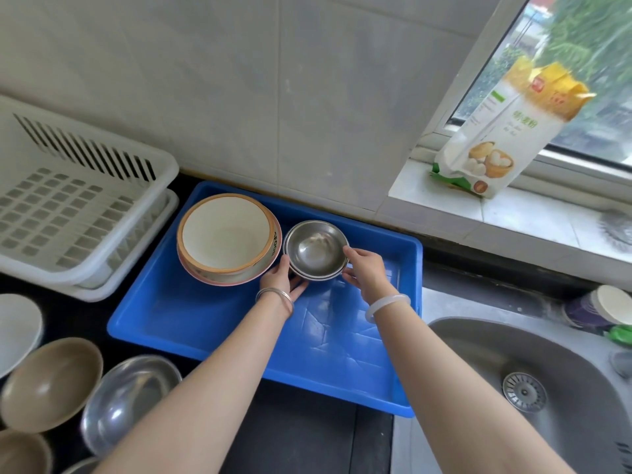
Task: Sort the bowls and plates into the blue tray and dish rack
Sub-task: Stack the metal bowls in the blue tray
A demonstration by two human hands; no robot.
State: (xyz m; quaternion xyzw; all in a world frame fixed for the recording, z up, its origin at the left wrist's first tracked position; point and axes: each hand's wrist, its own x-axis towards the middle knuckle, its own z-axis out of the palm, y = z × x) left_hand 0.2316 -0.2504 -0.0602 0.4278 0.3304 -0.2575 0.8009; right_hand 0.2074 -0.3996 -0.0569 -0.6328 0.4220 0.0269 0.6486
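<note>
A blue tray [212, 323] lies on the dark counter against the tiled wall. In its far left part sits a large cream bowl with an orange rim [225, 234], nested in a pink-rimmed dish. Beside it to the right is a small stack of steel bowls [314, 249]. My left hand [282, 277] grips the stack's left lower edge and my right hand [364, 268] grips its right rim. The white dish rack [85, 206] stands at the left with nothing visible in it.
At the lower left wait a white plate [17, 330], a brown bowl [51, 381], a steel bowl [130, 398] and another brown bowl [24, 453]. A steel sink [513, 388] is at the right. A flour bag [502, 131] leans on the window sill.
</note>
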